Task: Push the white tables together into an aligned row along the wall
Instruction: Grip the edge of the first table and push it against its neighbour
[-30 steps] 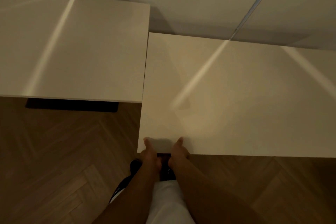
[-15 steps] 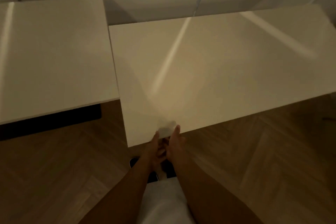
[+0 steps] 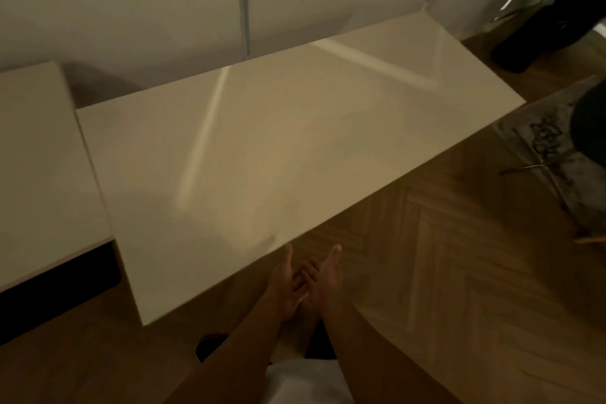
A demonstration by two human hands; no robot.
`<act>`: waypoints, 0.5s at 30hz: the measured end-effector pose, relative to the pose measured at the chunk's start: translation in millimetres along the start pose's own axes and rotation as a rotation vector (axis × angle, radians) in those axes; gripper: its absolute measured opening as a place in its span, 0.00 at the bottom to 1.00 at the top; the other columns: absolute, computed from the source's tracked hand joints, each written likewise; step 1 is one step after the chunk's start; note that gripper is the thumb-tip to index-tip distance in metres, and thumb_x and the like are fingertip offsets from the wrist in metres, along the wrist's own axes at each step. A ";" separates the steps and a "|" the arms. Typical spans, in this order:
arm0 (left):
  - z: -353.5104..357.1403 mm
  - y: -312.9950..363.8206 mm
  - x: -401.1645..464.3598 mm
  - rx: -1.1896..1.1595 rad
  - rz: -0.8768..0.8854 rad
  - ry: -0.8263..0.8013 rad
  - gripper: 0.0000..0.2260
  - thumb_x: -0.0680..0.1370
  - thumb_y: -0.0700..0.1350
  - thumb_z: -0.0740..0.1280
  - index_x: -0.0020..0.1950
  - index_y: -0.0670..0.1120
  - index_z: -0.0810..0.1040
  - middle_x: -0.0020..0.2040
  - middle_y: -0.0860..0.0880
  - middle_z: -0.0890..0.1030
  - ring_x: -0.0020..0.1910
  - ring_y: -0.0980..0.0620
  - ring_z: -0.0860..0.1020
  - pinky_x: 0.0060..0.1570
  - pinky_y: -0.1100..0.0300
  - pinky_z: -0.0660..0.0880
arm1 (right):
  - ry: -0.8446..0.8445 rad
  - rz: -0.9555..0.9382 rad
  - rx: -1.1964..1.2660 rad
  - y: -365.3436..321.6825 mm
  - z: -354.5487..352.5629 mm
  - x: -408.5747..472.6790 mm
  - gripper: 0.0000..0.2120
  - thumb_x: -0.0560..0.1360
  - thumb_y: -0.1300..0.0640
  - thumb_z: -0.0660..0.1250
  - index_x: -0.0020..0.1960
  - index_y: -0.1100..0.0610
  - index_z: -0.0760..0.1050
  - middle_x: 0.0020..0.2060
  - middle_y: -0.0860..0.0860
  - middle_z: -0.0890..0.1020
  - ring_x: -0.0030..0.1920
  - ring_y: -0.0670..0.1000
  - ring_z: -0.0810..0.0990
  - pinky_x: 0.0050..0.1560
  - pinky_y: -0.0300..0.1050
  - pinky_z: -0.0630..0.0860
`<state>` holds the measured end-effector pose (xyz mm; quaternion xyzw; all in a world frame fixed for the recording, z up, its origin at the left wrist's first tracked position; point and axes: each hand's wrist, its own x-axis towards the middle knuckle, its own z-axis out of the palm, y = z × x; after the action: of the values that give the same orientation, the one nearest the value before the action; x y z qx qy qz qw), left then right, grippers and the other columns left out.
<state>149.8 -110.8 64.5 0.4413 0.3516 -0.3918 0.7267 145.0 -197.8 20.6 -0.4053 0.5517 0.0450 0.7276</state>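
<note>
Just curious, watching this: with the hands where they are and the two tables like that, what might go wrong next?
Likely risks:
1. The right table sits nearer the person than the left table, so the row may stay uneven.
2. Both hands, left and right, are off the edge, near one end; pushing there might swing the table.
3. Fingers could get pinched in the seam between the tops.

White tables (image 3: pixel 262 147) — herringbone wood floor (image 3: pixel 442 272)

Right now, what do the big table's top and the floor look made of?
The big table: seemingly a white laminate or lacquered board, glossy, since it mirrors the wall seams as pale streaks. The floor: wood or wood-look planks in a herringbone pattern, with a soft satin sheen; which of the two cannot be told.
</note>
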 end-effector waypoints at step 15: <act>188.3 -28.0 76.2 -0.207 0.103 0.135 0.22 0.80 0.64 0.61 0.59 0.46 0.73 0.52 0.45 0.79 0.50 0.44 0.80 0.51 0.48 0.79 | -0.011 -0.063 0.048 -173.7 -138.4 102.3 0.31 0.78 0.36 0.61 0.71 0.58 0.69 0.61 0.58 0.78 0.57 0.57 0.79 0.63 0.58 0.75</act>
<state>190.3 -311.7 57.4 0.4065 0.4153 -0.2851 0.7622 167.6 -441.2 19.8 -0.4047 0.5354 0.0112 0.7412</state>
